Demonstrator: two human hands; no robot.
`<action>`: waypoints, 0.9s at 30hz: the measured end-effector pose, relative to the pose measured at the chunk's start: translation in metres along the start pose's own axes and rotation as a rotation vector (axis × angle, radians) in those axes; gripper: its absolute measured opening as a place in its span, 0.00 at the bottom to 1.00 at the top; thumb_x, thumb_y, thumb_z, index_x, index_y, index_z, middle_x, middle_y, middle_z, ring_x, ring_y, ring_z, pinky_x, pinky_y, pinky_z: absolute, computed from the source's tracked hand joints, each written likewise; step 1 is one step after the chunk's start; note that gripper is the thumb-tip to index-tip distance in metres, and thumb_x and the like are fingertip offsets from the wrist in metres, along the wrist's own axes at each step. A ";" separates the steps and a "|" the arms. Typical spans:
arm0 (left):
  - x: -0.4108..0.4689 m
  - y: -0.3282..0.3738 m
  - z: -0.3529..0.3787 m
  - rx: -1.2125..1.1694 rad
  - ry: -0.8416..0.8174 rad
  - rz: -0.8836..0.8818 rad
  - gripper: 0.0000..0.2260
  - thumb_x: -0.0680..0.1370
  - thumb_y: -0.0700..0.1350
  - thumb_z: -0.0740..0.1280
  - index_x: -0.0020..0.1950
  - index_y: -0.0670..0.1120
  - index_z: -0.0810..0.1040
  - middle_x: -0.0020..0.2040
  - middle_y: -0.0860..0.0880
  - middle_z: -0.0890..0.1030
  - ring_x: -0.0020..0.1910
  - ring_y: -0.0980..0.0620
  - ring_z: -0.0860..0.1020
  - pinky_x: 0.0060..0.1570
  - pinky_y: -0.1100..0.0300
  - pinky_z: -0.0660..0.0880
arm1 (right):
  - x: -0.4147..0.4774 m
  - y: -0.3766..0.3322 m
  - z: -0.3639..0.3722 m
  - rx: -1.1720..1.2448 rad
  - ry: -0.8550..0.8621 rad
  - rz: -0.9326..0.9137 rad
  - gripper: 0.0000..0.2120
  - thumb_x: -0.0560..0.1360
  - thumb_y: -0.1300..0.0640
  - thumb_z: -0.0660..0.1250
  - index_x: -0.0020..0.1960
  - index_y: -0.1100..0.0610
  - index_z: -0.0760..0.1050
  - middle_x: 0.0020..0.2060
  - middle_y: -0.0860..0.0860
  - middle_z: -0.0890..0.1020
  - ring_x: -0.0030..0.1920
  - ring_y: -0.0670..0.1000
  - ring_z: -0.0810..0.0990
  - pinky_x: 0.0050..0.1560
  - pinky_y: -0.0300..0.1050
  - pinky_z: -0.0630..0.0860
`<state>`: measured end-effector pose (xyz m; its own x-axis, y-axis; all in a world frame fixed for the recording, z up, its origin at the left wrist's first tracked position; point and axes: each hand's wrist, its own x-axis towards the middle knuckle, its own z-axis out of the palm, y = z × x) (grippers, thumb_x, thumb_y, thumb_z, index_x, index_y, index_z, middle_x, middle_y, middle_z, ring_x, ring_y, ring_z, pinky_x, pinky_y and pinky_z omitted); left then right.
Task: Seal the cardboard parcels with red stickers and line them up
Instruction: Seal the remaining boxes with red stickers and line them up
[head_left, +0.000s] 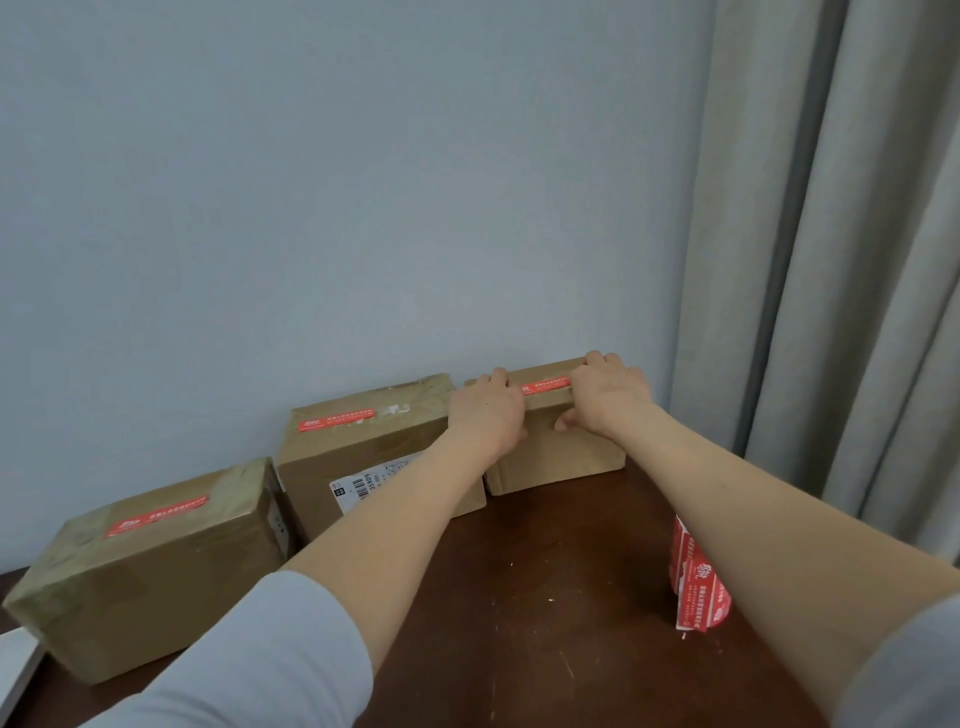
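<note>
Pressing red sticker (545, 387) onto 3rd parcel (561, 457) at 12 o'clock against wall (363, 208), with left hand (485, 410) and right hand (608, 395) gripping its top at either sticker end, fingers curled over. Probably last sealing step, given stickered middle parcel (363, 447) at 10 o'clock and left parcel (156, 582) at 9 o'clock. Next likely calls for squaring 3rd parcel flush with that row.

Dark scratched wooden table (545, 597), pale blue wall (363, 182), grey curtain (831, 260), perhaps a white board (15, 660)
</note>
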<state>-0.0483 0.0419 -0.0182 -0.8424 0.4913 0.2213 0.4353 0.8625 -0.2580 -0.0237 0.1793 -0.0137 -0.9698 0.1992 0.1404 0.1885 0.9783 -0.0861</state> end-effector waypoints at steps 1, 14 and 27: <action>-0.001 0.000 0.000 0.003 -0.002 0.005 0.22 0.78 0.52 0.65 0.67 0.42 0.68 0.64 0.45 0.69 0.61 0.47 0.71 0.48 0.56 0.70 | 0.000 0.000 0.000 0.000 -0.001 -0.001 0.30 0.71 0.41 0.71 0.66 0.56 0.71 0.62 0.53 0.71 0.65 0.54 0.68 0.60 0.49 0.67; -0.003 0.003 0.004 -0.014 0.017 -0.014 0.26 0.78 0.47 0.64 0.74 0.48 0.57 0.64 0.44 0.72 0.59 0.43 0.75 0.42 0.55 0.68 | -0.006 0.001 -0.003 0.064 -0.018 -0.081 0.29 0.74 0.47 0.69 0.72 0.41 0.64 0.64 0.52 0.70 0.66 0.55 0.68 0.59 0.50 0.70; -0.002 0.001 0.008 0.029 0.044 0.027 0.24 0.81 0.45 0.59 0.75 0.52 0.57 0.66 0.45 0.71 0.61 0.43 0.73 0.56 0.54 0.69 | -0.008 -0.002 -0.002 0.002 -0.024 -0.100 0.23 0.77 0.48 0.65 0.71 0.38 0.67 0.63 0.52 0.69 0.66 0.54 0.67 0.60 0.49 0.68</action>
<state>-0.0486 0.0412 -0.0268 -0.8155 0.5196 0.2549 0.4474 0.8454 -0.2917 -0.0157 0.1760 -0.0125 -0.9872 0.0995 0.1249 0.0906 0.9931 -0.0748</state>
